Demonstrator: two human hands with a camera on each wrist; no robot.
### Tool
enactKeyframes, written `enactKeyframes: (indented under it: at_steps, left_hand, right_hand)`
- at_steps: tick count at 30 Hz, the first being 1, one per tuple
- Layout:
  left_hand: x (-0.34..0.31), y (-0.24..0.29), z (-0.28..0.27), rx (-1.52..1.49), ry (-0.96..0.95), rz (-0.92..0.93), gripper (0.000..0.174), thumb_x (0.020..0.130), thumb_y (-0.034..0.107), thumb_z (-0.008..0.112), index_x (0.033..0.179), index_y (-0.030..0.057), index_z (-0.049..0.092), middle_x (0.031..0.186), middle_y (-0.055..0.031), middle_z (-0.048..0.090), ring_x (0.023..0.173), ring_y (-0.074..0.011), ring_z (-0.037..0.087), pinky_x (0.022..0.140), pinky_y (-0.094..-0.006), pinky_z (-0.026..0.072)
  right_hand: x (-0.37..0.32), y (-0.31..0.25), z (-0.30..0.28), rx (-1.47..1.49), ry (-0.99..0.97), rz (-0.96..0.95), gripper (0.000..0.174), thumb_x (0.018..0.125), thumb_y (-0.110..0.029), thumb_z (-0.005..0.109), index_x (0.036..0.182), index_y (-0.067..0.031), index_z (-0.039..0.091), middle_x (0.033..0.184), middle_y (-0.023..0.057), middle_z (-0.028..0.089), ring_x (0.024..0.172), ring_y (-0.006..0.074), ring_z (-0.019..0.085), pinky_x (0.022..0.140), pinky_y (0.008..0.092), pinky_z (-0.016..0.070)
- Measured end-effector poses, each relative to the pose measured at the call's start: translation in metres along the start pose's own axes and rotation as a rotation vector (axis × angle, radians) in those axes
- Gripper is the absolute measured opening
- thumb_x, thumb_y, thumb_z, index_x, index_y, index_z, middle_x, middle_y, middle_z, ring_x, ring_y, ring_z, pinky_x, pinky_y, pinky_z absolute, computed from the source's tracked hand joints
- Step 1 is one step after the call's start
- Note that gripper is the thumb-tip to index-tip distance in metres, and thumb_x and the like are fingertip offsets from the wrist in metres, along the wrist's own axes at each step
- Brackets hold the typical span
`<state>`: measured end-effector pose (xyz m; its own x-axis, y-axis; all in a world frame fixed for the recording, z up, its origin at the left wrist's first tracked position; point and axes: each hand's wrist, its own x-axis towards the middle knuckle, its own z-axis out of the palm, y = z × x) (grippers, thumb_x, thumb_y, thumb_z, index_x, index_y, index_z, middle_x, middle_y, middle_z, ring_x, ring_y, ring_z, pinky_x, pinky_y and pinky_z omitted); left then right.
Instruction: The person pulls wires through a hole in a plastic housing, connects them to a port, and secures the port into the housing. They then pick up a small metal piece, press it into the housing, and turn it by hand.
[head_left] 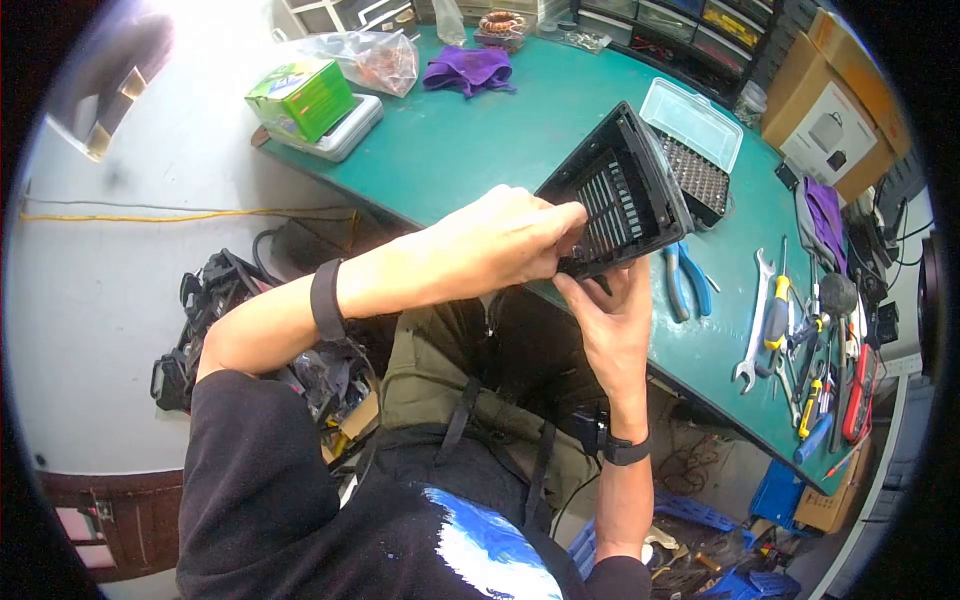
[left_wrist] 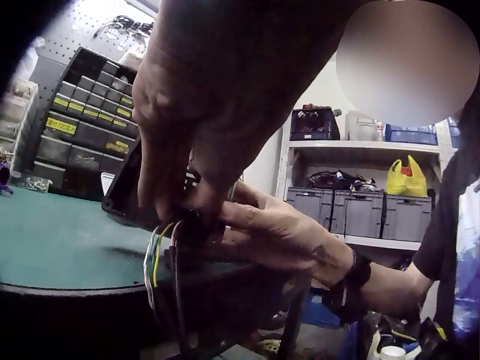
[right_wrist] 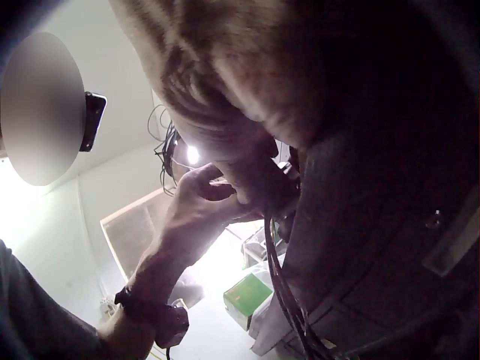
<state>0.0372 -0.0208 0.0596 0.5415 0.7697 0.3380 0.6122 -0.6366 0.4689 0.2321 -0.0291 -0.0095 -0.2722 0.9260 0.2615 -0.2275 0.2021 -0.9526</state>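
A black plastic housing point(head_left: 655, 195) with rows of slots is held tilted over the table's near edge. My right hand point(head_left: 618, 325) grips it from below, thumb up at its lower edge. Fingers of my left hand point(head_left: 510, 238) are curled at the lower near corner, over the inner side. In the left wrist view, several coloured wires point(left_wrist: 156, 259) hang from that corner, right under the left fingertips, which pinch there. Both hands' fingertips meet close together at this spot. The wires' upper ends are hidden by the fingers.
On the green table point(head_left: 430, 160) lie blue-handled pliers point(head_left: 688, 280), wrenches point(head_left: 752, 320) and screwdrivers. An open box of small parts point(head_left: 700, 170) stands behind the housing. A green box point(head_left: 300, 98) and a purple cloth point(head_left: 468, 70) are at the far left.
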Motion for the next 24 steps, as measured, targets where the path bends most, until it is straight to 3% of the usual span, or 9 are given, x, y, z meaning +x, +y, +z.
enactKeyframes:
  at_steps: [6, 10, 13, 15, 19, 21, 22, 24]
  left_hand:
    - [0.005, -0.004, -0.005, -0.018, -0.079, -0.138, 0.021, 0.077, 0.006, 0.072, 0.090, 0.0008, 0.057, 0.079, -0.0179, 0.067, 0.077, -0.0395, 0.068, 0.068, -0.0426, 0.0530]
    - [0.007, -0.007, -0.006, -0.054, -0.089, -0.133, 0.022, 0.077, 0.007, 0.073, 0.091, 0.0010, 0.057, 0.079, -0.0181, 0.066, 0.076, -0.0398, 0.067, 0.067, -0.0433, 0.0524]
    - [0.007, -0.006, -0.006, -0.029, -0.112, -0.108, 0.021, 0.077, 0.007, 0.073, 0.090, 0.0010, 0.057, 0.077, -0.0180, 0.066, 0.075, -0.0401, 0.067, 0.066, -0.0438, 0.0517]
    - [0.006, -0.005, -0.005, 0.021, -0.068, 0.046, 0.020, 0.078, 0.006, 0.071, 0.090, 0.0010, 0.056, 0.078, -0.0177, 0.065, 0.074, -0.0408, 0.066, 0.066, -0.0437, 0.0513]
    - [0.007, -0.008, -0.004, 0.000, -0.067, 0.051, 0.020, 0.078, 0.005, 0.070, 0.090, 0.0009, 0.055, 0.078, -0.0184, 0.065, 0.074, -0.0400, 0.066, 0.065, -0.0424, 0.0510]
    - [0.008, -0.008, -0.007, -0.055, -0.115, -0.111, 0.020, 0.081, 0.003, 0.071, 0.092, 0.0002, 0.055, 0.080, -0.0157, 0.067, 0.072, -0.0305, 0.068, 0.067, -0.0384, 0.0526]
    - [0.007, -0.008, -0.008, -0.056, -0.115, -0.109, 0.020, 0.081, 0.003, 0.071, 0.092, 0.0002, 0.055, 0.080, -0.0157, 0.067, 0.072, -0.0305, 0.068, 0.067, -0.0384, 0.0526]
    - [0.004, -0.010, -0.012, -0.322, -0.060, -0.236, 0.019, 0.086, 0.004, 0.073, 0.094, -0.0006, 0.056, 0.080, -0.0112, 0.069, 0.073, -0.0185, 0.067, 0.071, -0.0342, 0.0548]
  right_hand:
    - [0.001, 0.004, -0.003, 0.015, -0.022, 0.012, 0.056, 0.089, 0.000, 0.074, 0.137, -0.0024, 0.046, 0.128, 0.0101, 0.063, 0.117, 0.0194, 0.062, 0.099, 0.0375, 0.0521]
    - [0.002, 0.003, -0.002, 0.006, -0.021, 0.008, 0.055, 0.090, 0.001, 0.073, 0.138, -0.0024, 0.045, 0.128, 0.0105, 0.063, 0.117, 0.0197, 0.062, 0.099, 0.0372, 0.0524]
    - [0.002, 0.005, -0.003, 0.008, -0.026, 0.004, 0.056, 0.090, 0.002, 0.072, 0.139, -0.0026, 0.045, 0.128, 0.0106, 0.063, 0.118, 0.0197, 0.062, 0.099, 0.0375, 0.0528]
    - [0.003, 0.004, -0.002, -0.004, -0.033, -0.006, 0.057, 0.090, 0.003, 0.072, 0.139, -0.0028, 0.044, 0.129, 0.0106, 0.062, 0.118, 0.0197, 0.062, 0.100, 0.0377, 0.0529]
    - [0.003, -0.001, 0.000, 0.047, -0.029, -0.006, 0.057, 0.090, 0.004, 0.072, 0.139, -0.0028, 0.044, 0.128, 0.0104, 0.062, 0.118, 0.0196, 0.062, 0.102, 0.0377, 0.0523]
    - [0.003, -0.002, 0.000, 0.062, -0.033, 0.004, 0.056, 0.089, 0.005, 0.072, 0.138, -0.0025, 0.045, 0.128, 0.0105, 0.062, 0.118, 0.0196, 0.062, 0.103, 0.0374, 0.0520]
    - [0.002, -0.002, -0.001, 0.068, -0.033, 0.005, 0.055, 0.090, 0.004, 0.072, 0.137, -0.0016, 0.045, 0.128, 0.0110, 0.062, 0.118, 0.0195, 0.062, 0.103, 0.0368, 0.0520]
    - [0.002, -0.002, -0.002, 0.074, -0.028, 0.008, 0.054, 0.090, 0.004, 0.072, 0.136, -0.0007, 0.046, 0.128, 0.0114, 0.062, 0.117, 0.0194, 0.062, 0.102, 0.0362, 0.0519]
